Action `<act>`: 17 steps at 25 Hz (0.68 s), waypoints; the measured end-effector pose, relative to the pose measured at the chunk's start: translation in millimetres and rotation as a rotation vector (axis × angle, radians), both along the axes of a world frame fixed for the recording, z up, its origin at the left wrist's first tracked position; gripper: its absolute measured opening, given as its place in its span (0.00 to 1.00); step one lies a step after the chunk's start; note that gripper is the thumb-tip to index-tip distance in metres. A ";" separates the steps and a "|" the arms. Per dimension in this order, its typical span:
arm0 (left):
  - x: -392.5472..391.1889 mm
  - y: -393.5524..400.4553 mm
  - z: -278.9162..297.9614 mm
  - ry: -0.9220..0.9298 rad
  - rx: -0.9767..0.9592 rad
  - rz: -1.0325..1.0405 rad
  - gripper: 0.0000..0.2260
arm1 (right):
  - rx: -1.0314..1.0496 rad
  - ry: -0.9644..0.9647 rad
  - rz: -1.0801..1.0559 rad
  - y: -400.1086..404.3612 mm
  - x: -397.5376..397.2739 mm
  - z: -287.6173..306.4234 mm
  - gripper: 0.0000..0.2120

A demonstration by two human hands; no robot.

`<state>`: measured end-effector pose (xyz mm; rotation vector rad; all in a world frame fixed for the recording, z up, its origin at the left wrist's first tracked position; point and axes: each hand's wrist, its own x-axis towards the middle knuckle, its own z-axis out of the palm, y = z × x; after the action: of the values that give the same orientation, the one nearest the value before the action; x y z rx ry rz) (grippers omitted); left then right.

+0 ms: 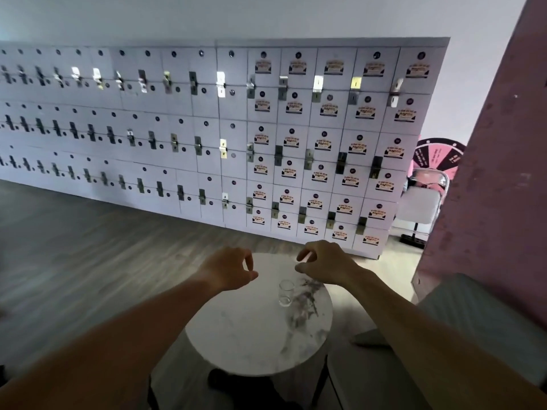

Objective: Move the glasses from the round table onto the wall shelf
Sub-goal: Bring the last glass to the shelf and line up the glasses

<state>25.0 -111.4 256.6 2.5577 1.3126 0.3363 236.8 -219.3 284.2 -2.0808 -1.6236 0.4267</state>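
Clear glass tumbler (286, 293), short, straight-sided: one item, upright on the round white marble-patterned table top (236, 335), right of centre, next to the grey veining. Contents: appears empty, though blur leaves this uncertain. No other glasses visible on the table.

Left hand (229, 269): over the far part of the table, fingers loosely curled, thumb and fingertips close but holding nothing.

Right hand (324, 266): level with the left, fingers half-curled and parted, also holding nothing. Both hands lie beyond the tumbler, one to each side, not touching it.

Wall shelf: not in view; its position cannot be told.

Handling note, step in hand (reach and grasp): judged best taken by the right hand, the nearer one, drawn back and lowered toward the tumbler, fingers and thumb wrapped around the wall at mid-height. Lift straight up before carrying, keep upright, avoid pinching the rim, since smooth glass may slip.

Surroundings: white locker bank (266, 128) with metal latches, many doors stickered, all shut; grey wood-look floor (74, 261); pink panel (497, 173) at right.
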 end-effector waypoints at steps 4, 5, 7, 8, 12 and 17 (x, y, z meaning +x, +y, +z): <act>35.8 70.9 -40.0 0.036 -0.077 -0.056 0.08 | -0.079 0.020 -0.066 57.4 27.8 -38.6 0.05; 44.9 88.3 -51.3 0.047 -0.095 -0.074 0.09 | -0.100 0.030 -0.087 70.4 34.7 -48.4 0.05; 65.7 127.4 -76.4 0.061 -0.134 -0.117 0.13 | -0.143 0.046 -0.123 101.0 49.0 -67.9 0.07; 77.3 148.3 -89.3 0.076 -0.154 -0.143 0.14 | -0.168 0.058 -0.146 118.1 56.5 -77.5 0.07; 118.8 220.0 -140.3 0.154 -0.271 -0.226 0.17 | -0.265 0.087 -0.239 185.4 83.4 -116.8 0.07; 146.2 260.9 -214.5 0.257 -0.420 -0.276 0.20 | -0.390 0.108 -0.252 230.4 94.7 -191.3 0.09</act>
<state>171.2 149.4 42.1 2.4188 0.9553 -0.2999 331.5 11.1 92.9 -2.4577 -1.2707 0.8037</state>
